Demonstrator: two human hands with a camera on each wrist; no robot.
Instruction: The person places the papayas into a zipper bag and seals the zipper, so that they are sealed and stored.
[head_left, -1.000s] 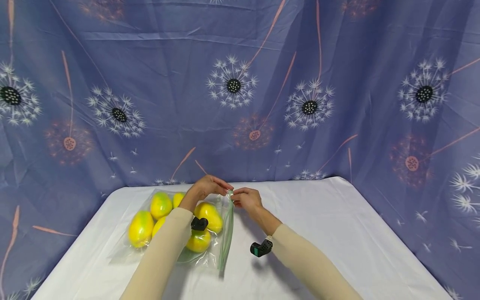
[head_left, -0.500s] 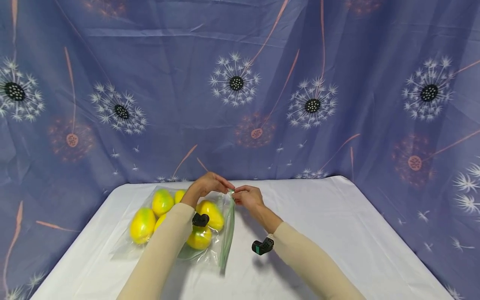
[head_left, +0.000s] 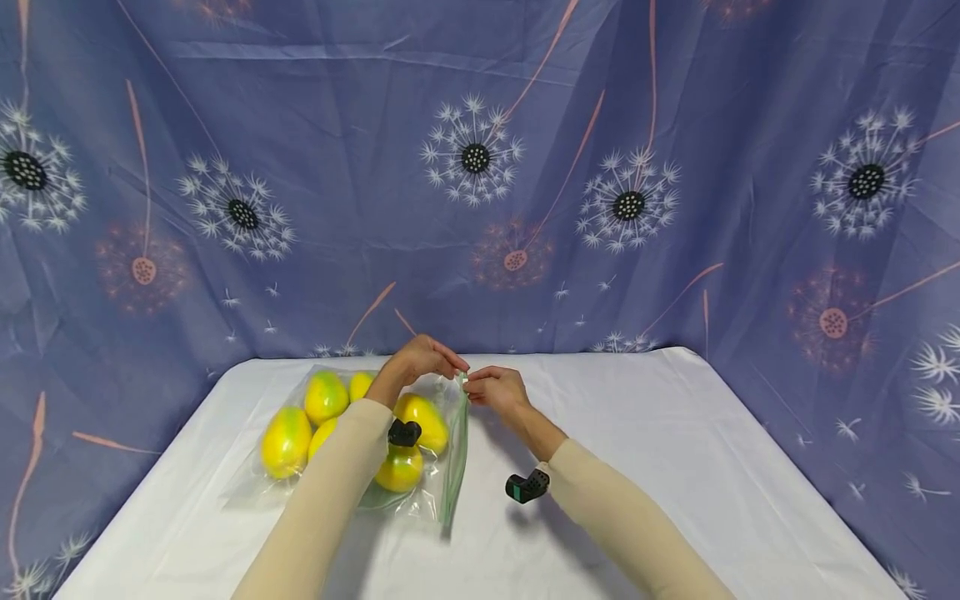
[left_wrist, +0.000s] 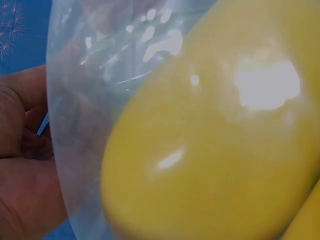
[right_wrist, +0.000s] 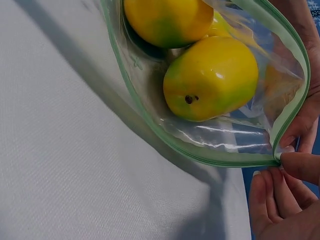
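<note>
A clear zip-top bag (head_left: pixel 431 504) with a green seal lies on the left half of the table, with several yellow-green mangoes (head_left: pixel 286 442) inside. Its mouth faces right; in the right wrist view the green seal (right_wrist: pixel 200 161) gapes apart along its length. At the far corner of that mouth, my right hand (head_left: pixel 501 390) pinches the seal between thumb and fingers. My left hand (head_left: pixel 426 358) reaches over the bag and grips the same corner from the other side. A mango (left_wrist: pixel 210 140) under the plastic fills most of the left wrist view, partly hiding the left hand (left_wrist: pixel 25 150).
White cloth covers the table (head_left: pixel 675 467), whose far edge runs just beyond the hands. A blue dandelion-print curtain (head_left: pixel 337 167) hangs behind and at both sides. Black wrist cameras (head_left: pixel 527 486) sit at both cuffs.
The head view has shifted slightly, so the table appears a little higher. Both hands stay at the bag's far corner, with hardly any change in their hold.
</note>
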